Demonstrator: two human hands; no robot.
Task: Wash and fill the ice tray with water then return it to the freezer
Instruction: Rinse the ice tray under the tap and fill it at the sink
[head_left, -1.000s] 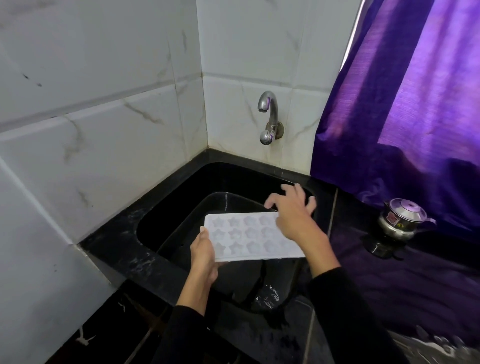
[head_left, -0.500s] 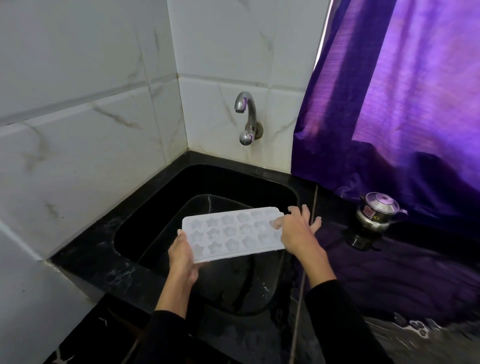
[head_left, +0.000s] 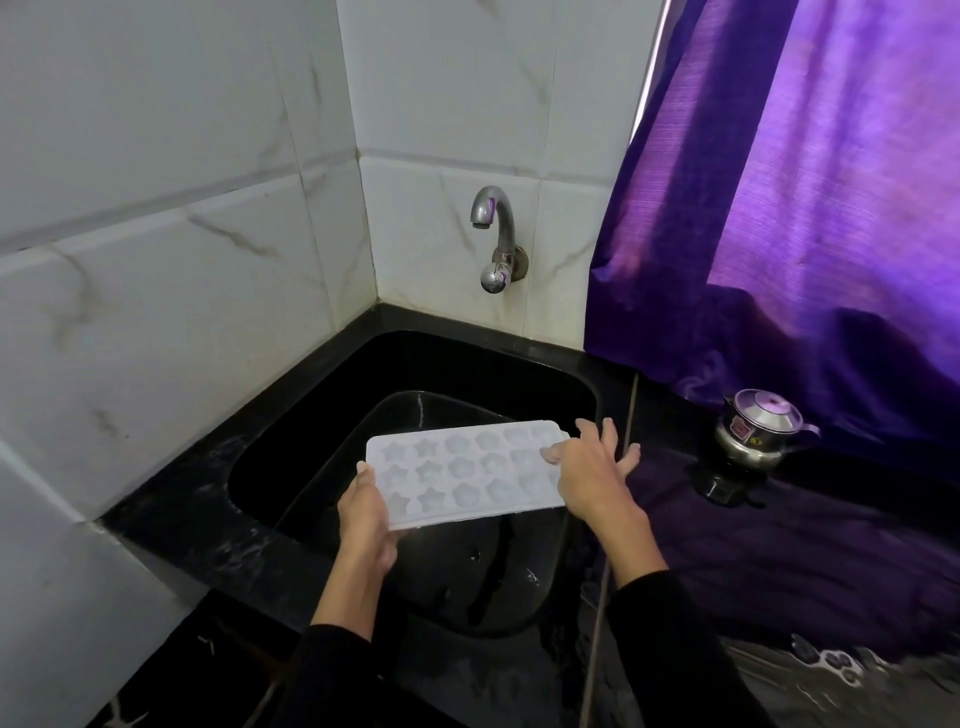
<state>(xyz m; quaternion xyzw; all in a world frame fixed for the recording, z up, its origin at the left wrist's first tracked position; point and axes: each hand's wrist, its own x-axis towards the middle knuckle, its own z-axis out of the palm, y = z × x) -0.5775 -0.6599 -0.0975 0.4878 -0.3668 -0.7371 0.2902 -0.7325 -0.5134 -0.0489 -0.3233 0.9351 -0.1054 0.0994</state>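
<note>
I am holding the white ice tray (head_left: 467, 475) flat over the black sink (head_left: 415, 364). It is not touching the sink at all. The tray is showing little star and flower holes on top. I cannot tell if any water is sitting in the holes.

My left hand (head_left: 366, 512) is gripping the tray's left end. My thumb is lying on top of the tray and my other fingers are going under it.

My right hand (head_left: 592, 470) is at the tray's right end. Its fingers are spread out and mostly straight. One fingertip is touching the top of the tray. The rest of that hand is sitting just past the tray's edge.

The silver tap (head_left: 493, 239) is sticking out of the white tile wall (head_left: 156, 260), well above the tray. No water is coming out of it.

To the right of the tray, a small shiny metal pot (head_left: 758, 428) with a lid is sitting on the dark counter (head_left: 831, 545). A purple curtain (head_left: 805, 208) is hanging behind the pot, up and to the right of the tray.
</note>
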